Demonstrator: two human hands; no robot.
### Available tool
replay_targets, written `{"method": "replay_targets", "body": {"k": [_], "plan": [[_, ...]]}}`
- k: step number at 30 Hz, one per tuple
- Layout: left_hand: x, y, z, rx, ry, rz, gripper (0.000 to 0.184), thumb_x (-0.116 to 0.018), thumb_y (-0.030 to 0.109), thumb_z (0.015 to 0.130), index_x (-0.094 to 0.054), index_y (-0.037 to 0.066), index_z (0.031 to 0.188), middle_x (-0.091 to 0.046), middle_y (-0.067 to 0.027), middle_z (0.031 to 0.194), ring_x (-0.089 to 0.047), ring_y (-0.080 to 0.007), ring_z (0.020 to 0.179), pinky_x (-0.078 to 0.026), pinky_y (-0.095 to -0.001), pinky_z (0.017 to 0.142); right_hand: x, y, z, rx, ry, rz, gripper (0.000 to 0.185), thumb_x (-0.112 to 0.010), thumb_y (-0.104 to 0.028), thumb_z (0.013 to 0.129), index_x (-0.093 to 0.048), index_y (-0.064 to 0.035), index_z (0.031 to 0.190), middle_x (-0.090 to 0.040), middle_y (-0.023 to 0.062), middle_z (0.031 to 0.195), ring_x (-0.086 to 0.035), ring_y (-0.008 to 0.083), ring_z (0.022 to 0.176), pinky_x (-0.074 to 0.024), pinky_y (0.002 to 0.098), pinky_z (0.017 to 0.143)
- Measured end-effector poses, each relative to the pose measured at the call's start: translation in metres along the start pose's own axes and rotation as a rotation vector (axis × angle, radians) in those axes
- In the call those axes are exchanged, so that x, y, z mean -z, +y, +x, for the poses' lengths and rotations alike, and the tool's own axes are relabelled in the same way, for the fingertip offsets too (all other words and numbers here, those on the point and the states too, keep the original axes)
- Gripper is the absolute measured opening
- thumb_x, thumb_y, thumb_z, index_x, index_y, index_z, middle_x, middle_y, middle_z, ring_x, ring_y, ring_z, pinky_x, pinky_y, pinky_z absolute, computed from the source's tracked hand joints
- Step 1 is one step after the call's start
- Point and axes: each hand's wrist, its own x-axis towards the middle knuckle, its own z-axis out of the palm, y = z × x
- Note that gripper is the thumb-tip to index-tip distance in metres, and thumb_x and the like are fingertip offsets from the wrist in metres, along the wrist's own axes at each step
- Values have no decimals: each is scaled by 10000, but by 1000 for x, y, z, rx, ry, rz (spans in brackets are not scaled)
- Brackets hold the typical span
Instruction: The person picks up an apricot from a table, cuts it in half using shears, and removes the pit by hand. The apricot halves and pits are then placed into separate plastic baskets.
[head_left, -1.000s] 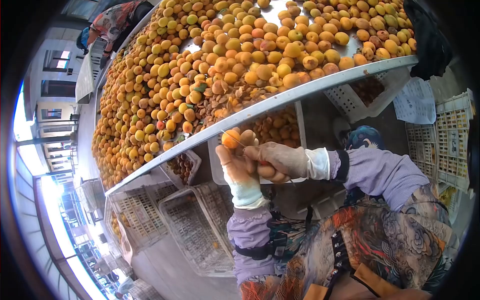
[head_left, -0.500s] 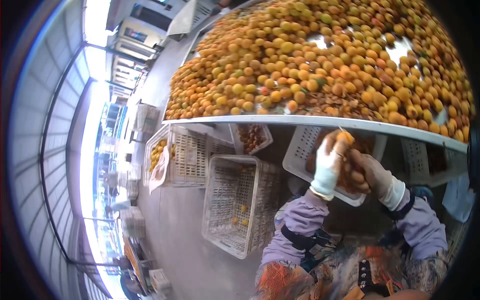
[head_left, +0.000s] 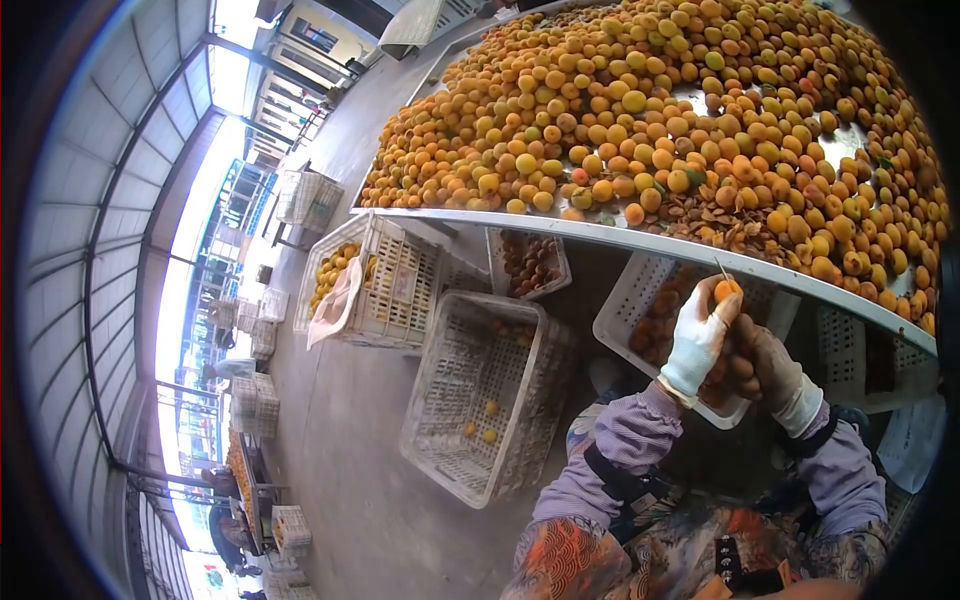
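Observation:
My left hand (head_left: 700,338), in a pale glove with stained fingertips, pinches an orange apricot (head_left: 726,291). A thin pointed tool (head_left: 721,268) sticks up beside that fruit. My right hand (head_left: 768,368), gloved too, is closed just right of the left one, with several apricots (head_left: 738,366) held between it and the left palm. Both hands are above a white crate (head_left: 622,318) of orange fruit pieces, near the front edge of a metal table (head_left: 600,234). A wide heap of apricots (head_left: 600,120) covers much of the table.
A large white crate (head_left: 455,470) with a few fruits stands on the floor at centre left. Behind it are a crate with a cloth (head_left: 338,300) and a small crate of dark fruit (head_left: 528,262). Another crate (head_left: 850,385) sits at the right. A person (head_left: 232,530) is far off at lower left.
The camera view has swung left, so the table and hands appear further right. Both hands stay close together, the left one still holding an apricot.

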Motion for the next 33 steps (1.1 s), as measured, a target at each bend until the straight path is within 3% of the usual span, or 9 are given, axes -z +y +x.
{"method": "replay_targets", "body": {"k": [3,6,10,15,19,21,23,29,33], "plan": [[2,-4,-2,84,-15,-91,333,-533,219,941,-506,-12,1179,-590,-87,1029,-548,-125,909,-446,-251,845,-4,1,2,39,-31,-23,435,-457,-516,927,-555,-113,797,-448,-31,513,-369,74,366,-275,224,333],[2,-14,2,154,-5,-221,320,-541,262,939,-543,-7,1112,-606,-67,979,-550,-114,878,-448,-236,809,0,21,16,440,88,-244,344,-518,-438,928,-589,-110,851,-487,-47,573,-440,36,500,-345,198,427],[1,-14,2,144,42,-58,344,-538,324,941,-565,3,1061,-611,-49,929,-552,-103,838,-453,-230,776,-2,17,13,302,179,-220,400,-476,-480,934,-561,-117,788,-461,-37,537,-401,51,428,-318,212,379],[-4,0,-1,122,18,-46,346,-525,347,946,-565,13,1030,-605,-56,905,-548,-99,809,-460,-233,741,1,11,3,29,-108,146,484,-364,-528,955,-463,-135,692,-367,-36,468,-282,81,308,-226,233,301],[-6,-4,-5,199,-2,-348,369,-485,383,958,-557,24,1009,-603,-76,906,-552,-110,810,-464,-245,732,0,15,7,70,-254,141,463,-373,-506,960,-470,-130,709,-362,-41,476,-303,69,327,-258,229,316],[-7,-13,-4,216,63,-327,403,-457,415,962,-557,28,1007,-607,-77,917,-562,-123,825,-467,-246,741,-16,11,8,145,18,-156,453,-398,-502,955,-465,-123,715,-386,-41,499,-325,57,347,-287,225,334],[-6,-19,-4,192,82,-294,422,-437,429,966,-559,27,1008,-614,-77,929,-571,-134,832,-470,-251,750,-10,17,13,72,41,24,399,-473,-463,940,-515,-114,752,-431,-43,534,-366,46,392,-313,214,366],[-1,-28,-6,250,190,-414,436,-459,431,958,-575,12,995,-619,-66,917,-574,-133,820,-468,-251,745,2,50,42,543,245,-256,307,-568,-407,908,-596,-104,878,-484,-42,555,-438,53,452,-362,217,402],[-2,-18,-8,164,240,-138,422,-478,418,953,-582,9,979,-612,-49,873,-582,-138,812,-469,-252,733,-1,31,24,175,-21,105,244,-560,-370,920,-569,-127,941,-490,-31,573,-476,70,476,-392,213,430]]}}
